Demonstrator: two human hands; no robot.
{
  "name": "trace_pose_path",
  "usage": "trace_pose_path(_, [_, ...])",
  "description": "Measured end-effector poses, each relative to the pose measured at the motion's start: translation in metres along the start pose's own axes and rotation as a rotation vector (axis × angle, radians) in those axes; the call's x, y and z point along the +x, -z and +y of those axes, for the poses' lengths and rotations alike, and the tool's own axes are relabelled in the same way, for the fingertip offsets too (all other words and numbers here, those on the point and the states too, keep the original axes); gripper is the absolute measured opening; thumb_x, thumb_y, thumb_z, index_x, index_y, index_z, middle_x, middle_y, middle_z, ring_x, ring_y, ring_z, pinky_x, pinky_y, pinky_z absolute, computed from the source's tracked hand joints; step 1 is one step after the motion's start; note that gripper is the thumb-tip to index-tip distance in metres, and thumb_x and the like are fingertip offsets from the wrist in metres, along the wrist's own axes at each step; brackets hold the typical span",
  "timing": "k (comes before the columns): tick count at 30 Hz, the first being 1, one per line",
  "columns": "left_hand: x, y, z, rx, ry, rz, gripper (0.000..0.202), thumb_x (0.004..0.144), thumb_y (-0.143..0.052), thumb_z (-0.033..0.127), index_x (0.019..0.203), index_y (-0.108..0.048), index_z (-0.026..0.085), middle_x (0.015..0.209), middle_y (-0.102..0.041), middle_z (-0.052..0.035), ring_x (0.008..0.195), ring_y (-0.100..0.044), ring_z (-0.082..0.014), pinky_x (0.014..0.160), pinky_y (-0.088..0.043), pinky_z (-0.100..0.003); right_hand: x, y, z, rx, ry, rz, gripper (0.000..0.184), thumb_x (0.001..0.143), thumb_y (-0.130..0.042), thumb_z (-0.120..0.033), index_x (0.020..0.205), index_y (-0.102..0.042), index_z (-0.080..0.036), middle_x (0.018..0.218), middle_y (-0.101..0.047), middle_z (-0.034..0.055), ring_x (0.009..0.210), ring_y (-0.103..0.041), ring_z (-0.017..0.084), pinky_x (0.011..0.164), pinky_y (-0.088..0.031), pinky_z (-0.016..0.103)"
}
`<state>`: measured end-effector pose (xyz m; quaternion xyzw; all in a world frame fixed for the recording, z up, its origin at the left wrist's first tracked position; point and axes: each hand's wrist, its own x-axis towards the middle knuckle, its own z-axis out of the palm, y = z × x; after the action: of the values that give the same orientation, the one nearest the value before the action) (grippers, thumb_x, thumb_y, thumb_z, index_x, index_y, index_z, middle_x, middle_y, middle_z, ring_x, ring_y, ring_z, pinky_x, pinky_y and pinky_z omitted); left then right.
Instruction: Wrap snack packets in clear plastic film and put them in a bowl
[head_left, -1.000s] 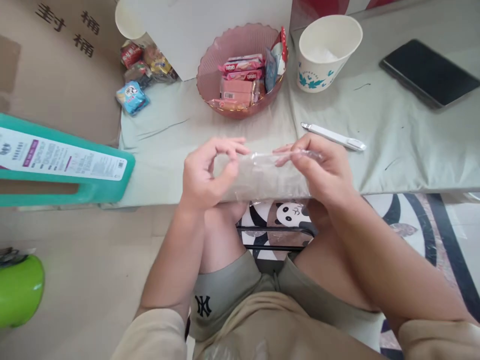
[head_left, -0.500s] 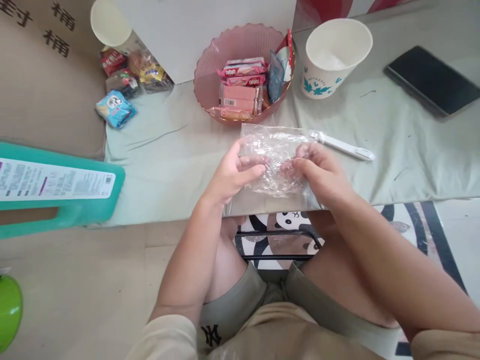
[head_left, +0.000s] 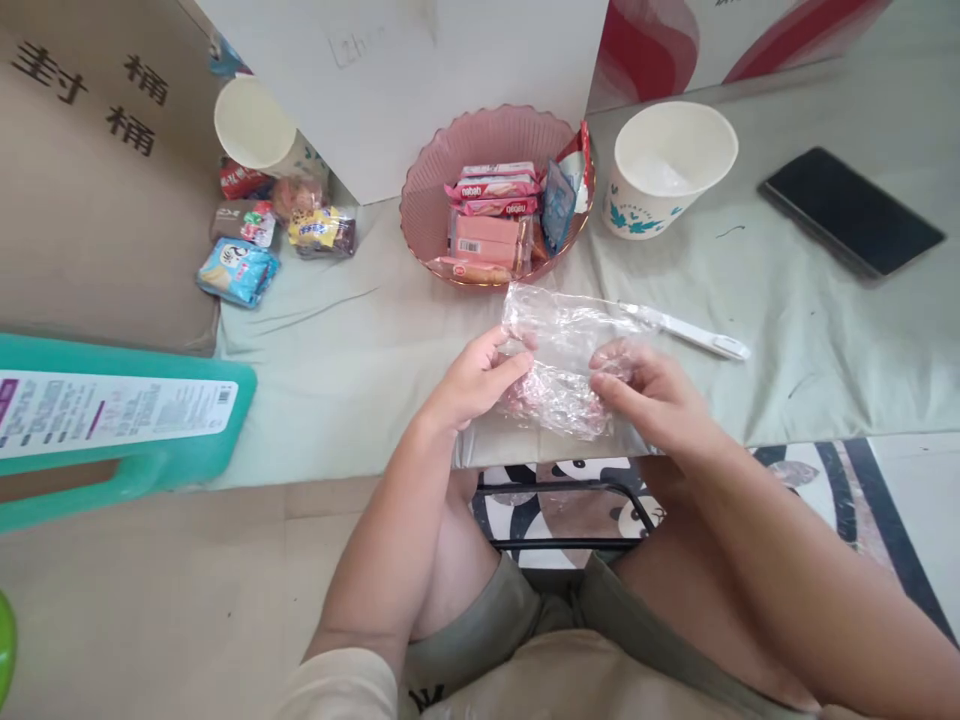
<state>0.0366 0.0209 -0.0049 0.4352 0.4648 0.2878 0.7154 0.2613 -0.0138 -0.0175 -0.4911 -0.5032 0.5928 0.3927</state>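
Note:
A clear plastic bag (head_left: 561,345) lies crumpled at the near edge of the pale green cloth (head_left: 360,360) on the table. My left hand (head_left: 476,380) pinches its left side with fingers and thumb closed. At the bag's right side, my right hand (head_left: 645,395) grips it with curled fingers. Just behind the bag stands a pink scalloped bowl (head_left: 435,190) filled with wafer packets (head_left: 491,215).
A white utility knife (head_left: 694,333) lies right of the bag. Behind it are a paper cup (head_left: 664,170) and a black phone (head_left: 851,212). Loose snack packets (head_left: 236,270) and another cup (head_left: 255,128) sit at the back left. A teal stool (head_left: 120,415) juts in from the left.
The flat bag held above my lap has moved forward onto the table edge and been bunched up between both hands. The camera has tilted slightly.

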Motion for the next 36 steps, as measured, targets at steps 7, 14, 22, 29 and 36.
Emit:
trace_pose_path(7, [-0.001, 0.009, 0.000, -0.161, -0.038, -0.058, 0.031, 0.071, -0.082, 0.042, 0.090, -0.064, 0.025, 0.051, -0.059, 0.0069, 0.039, -0.052, -0.0113, 0.038, -0.040, -0.024, 0.005, 0.002, 0.003, 0.169, 0.161, 0.139, 0.021, 0.081, -0.075, -0.046, 0.085, -0.065, -0.027, 0.060, -0.057, -0.0050, 0.048, -0.048, 0.011, 0.046, -0.038, 0.027])
trace_pose_path(14, [0.005, 0.012, -0.001, -0.062, -0.102, -0.006, 0.029, 0.078, -0.070, 0.047, 0.073, -0.071, 0.018, 0.072, -0.067, -0.0035, 0.058, -0.058, -0.0118, 0.051, -0.046, -0.025, 0.001, 0.008, 0.001, 0.075, 0.200, 0.147, 0.040, 0.088, -0.058, -0.057, 0.070, -0.068, -0.023, 0.068, -0.063, 0.0043, 0.059, -0.055, 0.016, 0.050, -0.039, 0.032])
trace_pose_path(22, [0.014, 0.002, -0.008, -0.054, -0.305, 0.168, 0.049, 0.064, -0.087, 0.027, 0.104, -0.060, 0.026, 0.088, -0.069, 0.0034, 0.069, -0.066, -0.0098, 0.065, -0.052, -0.022, 0.006, 0.004, 0.009, 0.193, 0.096, 0.252, 0.052, 0.073, -0.083, -0.037, 0.113, -0.051, -0.030, 0.075, -0.060, -0.0058, 0.061, -0.057, 0.014, 0.058, -0.047, 0.030])
trace_pose_path(29, [0.018, -0.009, -0.022, 0.155, -0.588, 0.478, 0.049, 0.071, -0.084, 0.038, 0.109, -0.056, 0.027, 0.106, -0.070, -0.0022, 0.099, -0.069, -0.0165, 0.090, -0.055, -0.030, 0.003, -0.003, 0.006, -0.051, 0.207, 0.373, 0.022, 0.082, -0.075, -0.034, 0.078, -0.056, -0.024, 0.074, -0.063, -0.0023, 0.066, -0.057, 0.014, 0.065, -0.047, 0.031])
trace_pose_path(36, [0.009, -0.044, -0.036, 0.140, -0.508, 0.097, 0.067, 0.079, -0.080, 0.061, 0.133, -0.059, 0.027, 0.134, -0.068, -0.0103, 0.125, -0.065, -0.0263, 0.107, -0.052, -0.040, -0.012, -0.018, -0.003, -0.227, 0.485, 0.207, 0.015, 0.087, -0.069, -0.025, 0.081, -0.056, -0.025, 0.097, -0.077, 0.0027, 0.076, -0.068, 0.017, 0.070, -0.050, 0.032])
